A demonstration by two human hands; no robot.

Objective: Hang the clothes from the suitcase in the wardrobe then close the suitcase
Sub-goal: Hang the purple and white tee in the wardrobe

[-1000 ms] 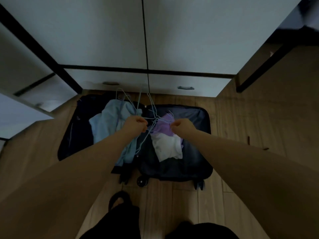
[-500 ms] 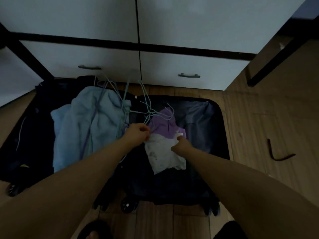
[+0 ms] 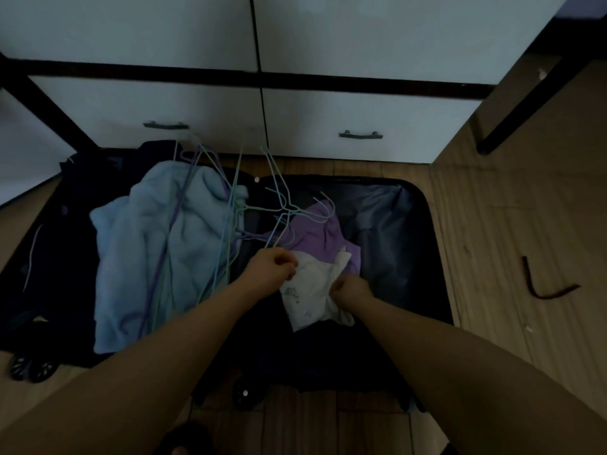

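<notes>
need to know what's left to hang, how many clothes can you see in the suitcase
3: a light blue garment in the left half, a purple one in the right half, a white one in front of it. More may be hidden.

This is a bedroom in someone's home, dimly lit. A white wardrobe (image 3: 361,31) fills the top of the frame, with two handled drawers (image 3: 361,126) at its base. Wood-plank flooring (image 3: 512,205) runs beneath, and an open dark suitcase (image 3: 423,205) lies on it mid-frame, heaped with clothes (image 3: 157,244) and thin wire hangers (image 3: 279,198).
</notes>
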